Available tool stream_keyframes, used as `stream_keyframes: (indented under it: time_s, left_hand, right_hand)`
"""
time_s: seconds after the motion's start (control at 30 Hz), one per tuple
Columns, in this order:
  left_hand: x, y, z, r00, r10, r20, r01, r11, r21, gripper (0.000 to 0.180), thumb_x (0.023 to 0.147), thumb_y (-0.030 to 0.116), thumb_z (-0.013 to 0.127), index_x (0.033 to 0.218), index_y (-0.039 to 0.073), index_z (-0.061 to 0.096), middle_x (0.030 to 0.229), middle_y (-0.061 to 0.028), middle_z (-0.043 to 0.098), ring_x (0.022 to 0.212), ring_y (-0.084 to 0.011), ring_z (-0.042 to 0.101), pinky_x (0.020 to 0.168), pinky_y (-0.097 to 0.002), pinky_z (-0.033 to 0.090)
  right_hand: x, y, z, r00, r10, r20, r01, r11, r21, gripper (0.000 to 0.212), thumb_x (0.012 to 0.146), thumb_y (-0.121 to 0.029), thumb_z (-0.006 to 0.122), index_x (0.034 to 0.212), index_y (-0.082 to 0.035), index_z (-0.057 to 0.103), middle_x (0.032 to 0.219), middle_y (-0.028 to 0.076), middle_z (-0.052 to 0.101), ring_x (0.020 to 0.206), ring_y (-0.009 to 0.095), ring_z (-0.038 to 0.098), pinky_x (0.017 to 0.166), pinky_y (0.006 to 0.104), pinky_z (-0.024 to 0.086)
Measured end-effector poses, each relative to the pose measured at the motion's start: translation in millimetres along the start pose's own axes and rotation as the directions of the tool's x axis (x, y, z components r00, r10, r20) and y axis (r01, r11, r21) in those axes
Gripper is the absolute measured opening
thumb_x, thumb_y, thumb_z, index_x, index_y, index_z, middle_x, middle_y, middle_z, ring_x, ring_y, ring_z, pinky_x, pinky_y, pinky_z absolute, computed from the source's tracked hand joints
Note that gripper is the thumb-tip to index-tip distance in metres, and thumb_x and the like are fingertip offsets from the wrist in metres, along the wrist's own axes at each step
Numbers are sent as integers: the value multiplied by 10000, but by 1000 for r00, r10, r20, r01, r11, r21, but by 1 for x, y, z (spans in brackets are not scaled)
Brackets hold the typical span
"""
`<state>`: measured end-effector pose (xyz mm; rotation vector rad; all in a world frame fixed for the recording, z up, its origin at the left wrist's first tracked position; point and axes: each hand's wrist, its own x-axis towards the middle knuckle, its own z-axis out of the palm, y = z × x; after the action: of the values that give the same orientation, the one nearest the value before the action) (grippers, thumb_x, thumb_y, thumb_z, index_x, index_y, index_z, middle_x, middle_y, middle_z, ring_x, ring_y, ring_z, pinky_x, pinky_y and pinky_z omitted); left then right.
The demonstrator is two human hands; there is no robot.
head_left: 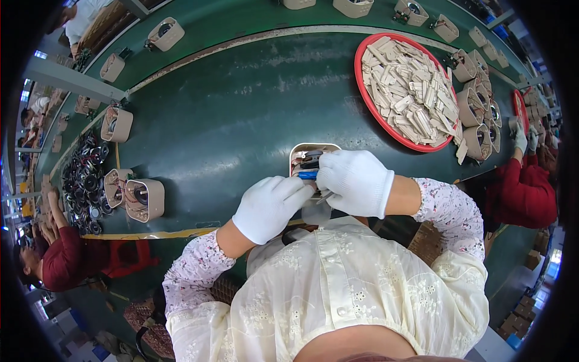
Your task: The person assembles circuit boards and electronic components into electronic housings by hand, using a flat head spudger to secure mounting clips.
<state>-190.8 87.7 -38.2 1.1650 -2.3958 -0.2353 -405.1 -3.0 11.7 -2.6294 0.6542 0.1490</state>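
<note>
A beige speaker housing point(315, 146) stands at the table's near edge in front of me, its open side up. Inside it show a dark round part point(312, 158) and a small blue cylinder point(307, 175). My left hand point(269, 205), in a white glove, is closed against the near left side of the housing. My right hand point(354, 181), gloved too, has its bent fingers in the opening beside the blue cylinder. A thin grey metallic piece point(326, 197) sticks out below the right fingers, which hide whatever else they grip.
A red round tray point(362, 84) heaped with beige plastic strips point(410, 90) stands at the far right. More housings point(476, 142) cluster beyond it. To the left are housings point(145, 199) and a pile of black speaker drivers point(87, 178). People in red point(522, 190) sit on both sides.
</note>
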Motion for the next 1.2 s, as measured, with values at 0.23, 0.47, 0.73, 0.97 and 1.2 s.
stream_keyframes:
  time_s: [0.23, 0.47, 0.73, 0.97, 1.2]
  left_hand:
    - [2, 1, 5, 999, -2, 40, 3, 999, -42, 369, 819, 114, 614, 1188, 126, 638, 1024, -30, 609, 862, -223, 631, 739, -344, 535]
    - [16, -6, -7, 985, -128, 112, 147, 972, -182, 535, 840, 171, 695, 1359, 155, 566, 974, -39, 640, 851, -234, 645, 739, -359, 538]
    - [9, -12, -1, 844, -339, 415, 533, 441, -723, 817, 776, 31, 769, 1517, 120, 438, 918, -95, 611, 837, -296, 609, 776, -391, 508]
    - [0, -9, 7, 984, -178, 2, 156, 862, -483, 525, 816, 96, 728, 1325, 95, 603, 904, -60, 596, 816, -264, 614, 768, -372, 528]
    - [0, 3, -1, 998, -10, -68, 4, 996, -89, 259, 790, 106, 650, 1043, 80, 698, 883, -16, 571, 783, -187, 593, 680, -322, 519]
  right_hand:
    - [-12, 4, 10, 989, -57, -133, 57, 998, -6, 78, 805, -168, 668, 834, -102, 698, 884, 85, 616, 838, 260, 659, 670, 368, 576]
    - [-15, 10, 24, 948, -212, -238, 198, 977, -82, 83, 794, -148, 635, 861, -105, 656, 889, 66, 591, 868, 241, 632, 635, 356, 556]
    - [-16, 12, 26, 899, -292, -327, 301, 953, -22, 98, 775, -153, 628, 855, -96, 632, 866, 61, 558, 841, 245, 612, 630, 355, 546]
    - [-14, -1, 20, 940, -228, -255, 217, 974, -68, 91, 793, -161, 628, 849, -91, 644, 850, 69, 565, 800, 242, 618, 624, 356, 548]
    - [-8, 4, 10, 976, -157, -149, 153, 988, -37, 101, 771, -185, 679, 786, -88, 655, 858, 78, 592, 807, 251, 644, 615, 372, 555]
